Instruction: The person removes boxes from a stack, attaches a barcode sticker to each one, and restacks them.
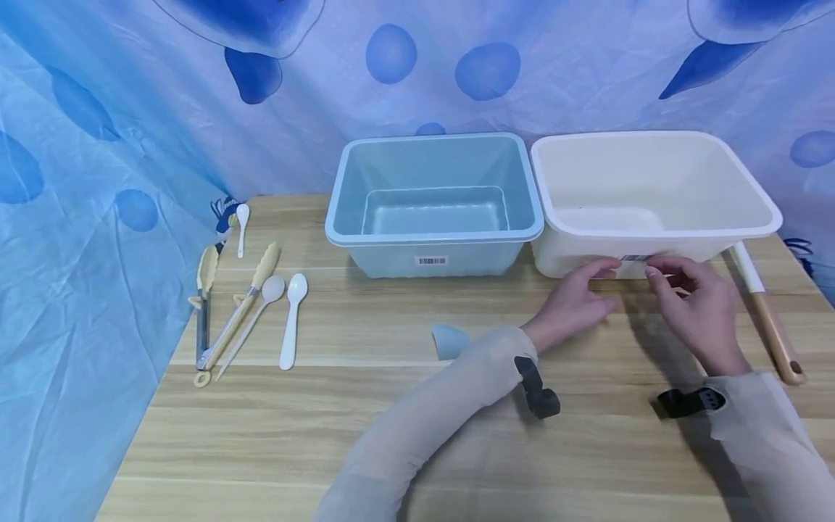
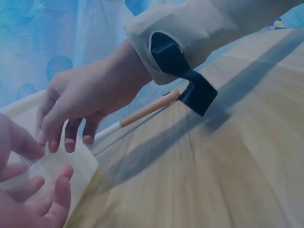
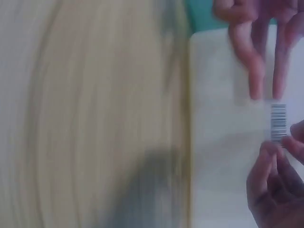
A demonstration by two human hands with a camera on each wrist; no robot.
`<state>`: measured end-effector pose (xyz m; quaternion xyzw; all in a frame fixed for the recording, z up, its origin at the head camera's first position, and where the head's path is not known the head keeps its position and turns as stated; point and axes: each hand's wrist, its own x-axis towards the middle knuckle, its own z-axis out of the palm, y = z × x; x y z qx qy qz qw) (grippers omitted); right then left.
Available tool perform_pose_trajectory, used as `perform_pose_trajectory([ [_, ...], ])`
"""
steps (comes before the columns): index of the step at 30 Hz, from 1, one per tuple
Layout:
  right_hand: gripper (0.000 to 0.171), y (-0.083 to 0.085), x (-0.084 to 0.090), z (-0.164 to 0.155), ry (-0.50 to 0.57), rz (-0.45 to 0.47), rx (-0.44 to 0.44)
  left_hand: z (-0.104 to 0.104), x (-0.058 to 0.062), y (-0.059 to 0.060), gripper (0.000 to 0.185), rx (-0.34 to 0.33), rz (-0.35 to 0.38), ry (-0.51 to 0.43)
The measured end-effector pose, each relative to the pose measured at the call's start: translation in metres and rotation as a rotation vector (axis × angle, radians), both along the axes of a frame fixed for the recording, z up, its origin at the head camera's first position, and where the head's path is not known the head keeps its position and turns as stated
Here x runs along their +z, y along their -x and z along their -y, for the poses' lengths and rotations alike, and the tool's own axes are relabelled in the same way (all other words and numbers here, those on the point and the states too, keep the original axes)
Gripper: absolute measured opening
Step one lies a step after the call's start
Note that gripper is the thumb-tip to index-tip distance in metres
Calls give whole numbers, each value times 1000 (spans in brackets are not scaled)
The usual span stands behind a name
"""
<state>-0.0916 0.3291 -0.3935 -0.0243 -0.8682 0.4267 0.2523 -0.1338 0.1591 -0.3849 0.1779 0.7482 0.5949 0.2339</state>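
Observation:
A white plastic bin (image 1: 659, 235) stands at the back right, with a barcode label (image 3: 279, 118) on its front wall. My right hand (image 1: 698, 301) is at one end of that label, its thumb and curled fingertips pinching the label's edge. At the label's other end, my left hand (image 1: 577, 301) has its thumb spread away and its fingers extended toward the bin wall. In the right wrist view, two straight left fingertips (image 3: 255, 90) reach close to the label. Whether any of the label has lifted is too small to tell.
Left of the white bin stands a blue bin (image 1: 430, 238). Tongs (image 1: 238, 319), a second pair of tongs (image 1: 204, 297) and several spoons lie at the left. A wooden-handled utensil (image 1: 773, 330) lies right of my hand. A blue curved piece (image 1: 450, 341) lies near my left sleeve.

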Motion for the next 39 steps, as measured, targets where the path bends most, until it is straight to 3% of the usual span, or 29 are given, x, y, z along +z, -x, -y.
perform_pose_trajectory([
  [5, 18, 7, -1, 3, 657, 84, 181, -8, 4, 5, 60, -20, -17, 19],
  [7, 15, 10, -3, 6, 805, 87, 218, -10, 5, 7, 58, -10, -13, 15],
  [9, 11, 13, -4, 9, 867, 95, 237, -12, 4, 8, 57, -1, -6, 17],
  [15, 7, 18, -8, 16, 861, 150, 211, -10, 3, 13, 57, 17, -2, 62],
  [23, 7, 23, -6, 19, 902, 123, 220, -6, 3, 16, 57, 32, -22, 52],
  [32, 8, 22, -11, 21, 864, 220, 247, 2, -2, 16, 57, 49, -43, 112],
  [36, 11, 12, 3, 23, 815, 265, 316, 15, 9, 14, 54, 15, -93, 80],
  [39, 16, 4, 23, 28, 704, 258, 368, 36, 26, 11, 50, -12, -102, 11],
])
